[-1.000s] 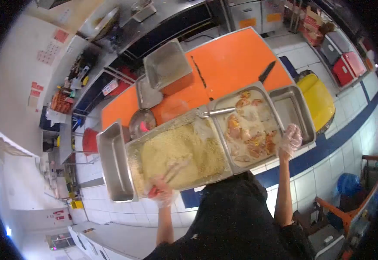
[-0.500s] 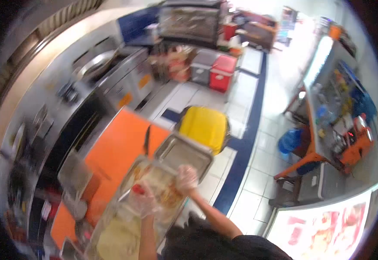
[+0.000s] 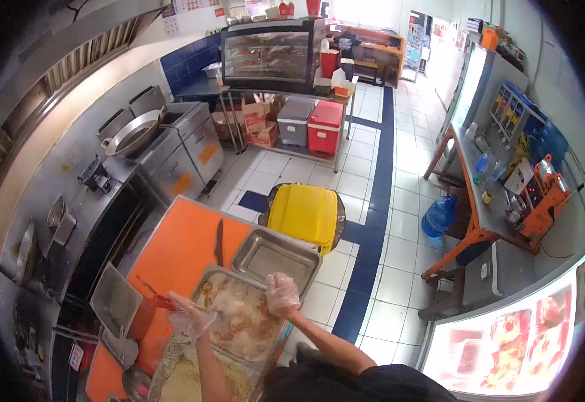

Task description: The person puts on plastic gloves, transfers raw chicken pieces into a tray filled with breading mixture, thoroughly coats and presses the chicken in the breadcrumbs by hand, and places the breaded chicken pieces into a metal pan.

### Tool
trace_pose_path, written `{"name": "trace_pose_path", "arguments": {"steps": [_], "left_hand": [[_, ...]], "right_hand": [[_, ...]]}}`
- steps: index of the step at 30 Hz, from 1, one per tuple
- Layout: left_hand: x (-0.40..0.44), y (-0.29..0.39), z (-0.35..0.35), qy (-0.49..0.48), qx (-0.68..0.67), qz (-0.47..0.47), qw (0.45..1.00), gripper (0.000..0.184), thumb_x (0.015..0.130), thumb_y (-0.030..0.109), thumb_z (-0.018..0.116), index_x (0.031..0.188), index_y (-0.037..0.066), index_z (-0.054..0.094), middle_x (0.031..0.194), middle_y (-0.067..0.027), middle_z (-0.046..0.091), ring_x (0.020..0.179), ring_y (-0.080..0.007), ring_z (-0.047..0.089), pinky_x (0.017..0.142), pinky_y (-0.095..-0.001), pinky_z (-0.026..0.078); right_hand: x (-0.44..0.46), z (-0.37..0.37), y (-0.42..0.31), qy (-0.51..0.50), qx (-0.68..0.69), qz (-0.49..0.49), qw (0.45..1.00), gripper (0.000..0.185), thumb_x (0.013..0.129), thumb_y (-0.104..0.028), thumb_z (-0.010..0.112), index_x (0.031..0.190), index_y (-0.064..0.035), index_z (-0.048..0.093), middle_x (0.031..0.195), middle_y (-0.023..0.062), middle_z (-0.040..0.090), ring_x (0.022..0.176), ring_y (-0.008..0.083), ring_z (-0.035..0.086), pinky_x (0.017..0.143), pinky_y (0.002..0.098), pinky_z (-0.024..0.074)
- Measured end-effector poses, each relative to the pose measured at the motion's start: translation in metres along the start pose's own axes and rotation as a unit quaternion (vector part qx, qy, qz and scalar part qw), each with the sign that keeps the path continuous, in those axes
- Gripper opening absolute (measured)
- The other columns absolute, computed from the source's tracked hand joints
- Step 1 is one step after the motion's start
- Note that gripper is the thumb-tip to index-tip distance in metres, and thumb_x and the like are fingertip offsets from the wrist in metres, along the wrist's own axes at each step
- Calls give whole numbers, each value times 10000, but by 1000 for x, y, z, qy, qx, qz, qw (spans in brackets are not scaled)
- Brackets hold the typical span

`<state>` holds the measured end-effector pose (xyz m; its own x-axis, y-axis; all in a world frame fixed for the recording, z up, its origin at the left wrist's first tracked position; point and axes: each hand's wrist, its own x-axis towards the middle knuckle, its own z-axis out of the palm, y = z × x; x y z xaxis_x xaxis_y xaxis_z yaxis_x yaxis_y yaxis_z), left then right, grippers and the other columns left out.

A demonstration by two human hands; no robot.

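My left hand [image 3: 193, 317], in a clear plastic glove, is open over the left rim of a metal pan [image 3: 212, 269], fingers stretched toward the orange tabletop. By its fingertips lies a slim tool with a red handle [image 3: 162, 303]; its kind is unclear. The pan holds pale, wet-looking food pieces [image 3: 239, 311]. My right hand [image 3: 283, 295], gloved too, is closed at the pan's right side; what it grips, if anything, is hidden. Near my left forearm, a second pan holds yellowish crumbs [image 3: 188, 383]. A shallow metal tray [image 3: 242, 258] sits just beyond the food pan.
A dark knife [image 3: 219, 242] lies on the orange table [image 3: 178, 231]. A tilted metal container [image 3: 114, 301] stands at left. Past the table is a yellow-lidded bin [image 3: 302, 213]. Stove counters line the left, with a wok [image 3: 135, 134]. An orange-framed table [image 3: 470, 181] stands at right.
My left hand has moved left, from above the food to the pan's edge, and the red-handled tool has shifted left too. My right hand stays near the pan's right side. The view has tilted up.
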<state>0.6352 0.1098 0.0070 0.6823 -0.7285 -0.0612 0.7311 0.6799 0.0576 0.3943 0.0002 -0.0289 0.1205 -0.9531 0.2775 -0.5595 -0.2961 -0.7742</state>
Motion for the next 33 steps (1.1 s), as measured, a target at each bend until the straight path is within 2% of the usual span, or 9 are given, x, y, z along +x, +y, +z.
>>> {"name": "trace_pose_path", "arguments": {"steps": [1,3,6,7,9,12,20,27,33], "left_hand": [[-5,7,4,54,-284,-114,950,365,974,352,546,909,-6,576,893,-158,616,779,-266,603,644,-392,456],[-16,17,-10,33,-341,-125,931,346,972,340,545,922,-1,575,898,-149,612,789,-260,599,666,-388,458],[-42,3,-66,-8,149,57,987,318,971,321,544,941,6,574,906,-135,607,804,-249,594,699,-382,461],[-55,-5,-81,16,499,139,855,309,970,315,544,947,8,573,908,-131,605,809,-246,592,710,-380,461],[-90,-15,-94,38,768,194,609,292,969,303,543,960,13,572,914,-122,601,818,-239,588,732,-376,463],[-127,-4,-77,34,798,218,561,266,967,285,541,978,20,570,922,-108,596,833,-229,583,765,-370,466],[-142,-15,-39,-66,827,218,514,210,962,236,537,1029,39,566,943,-73,581,873,-201,569,854,-354,474],[-56,-60,-20,-193,923,-85,323,209,953,250,569,1020,51,568,987,-81,559,911,-214,550,1060,-410,437],[-20,-71,1,-18,726,128,676,371,959,368,570,938,-3,578,867,-118,610,771,-234,577,746,-366,453]], "right_hand": [[-1,3,2,-9,2,2,1000,297,953,-277,498,849,-12,582,825,241,614,815,456,597,710,527,480],[0,14,10,16,18,29,999,288,951,-290,506,844,-36,591,821,241,614,800,438,602,693,503,490],[-2,19,17,0,-17,21,1000,275,949,-318,523,846,-79,610,829,212,627,763,382,620,667,463,495],[-4,79,58,197,-242,36,949,255,964,-310,497,928,-77,593,918,184,621,827,351,621,720,459,498],[-13,75,71,159,-207,-104,960,239,959,-293,509,929,-71,593,910,173,619,811,343,610,699,464,472],[-5,42,37,-6,12,4,1000,215,947,-253,532,892,-56,599,852,177,611,778,359,589,672,471,437],[0,31,26,16,64,14,998,228,952,-211,525,826,-33,590,778,211,575,725,414,553,660,497,421],[-11,63,53,39,-13,30,999,242,958,-229,501,899,-17,601,842,233,597,791,424,579,739,500,472],[3,11,15,-59,3,59,996,231,949,-213,512,900,0,585,886,234,604,875,414,596,795,512,475]]}}
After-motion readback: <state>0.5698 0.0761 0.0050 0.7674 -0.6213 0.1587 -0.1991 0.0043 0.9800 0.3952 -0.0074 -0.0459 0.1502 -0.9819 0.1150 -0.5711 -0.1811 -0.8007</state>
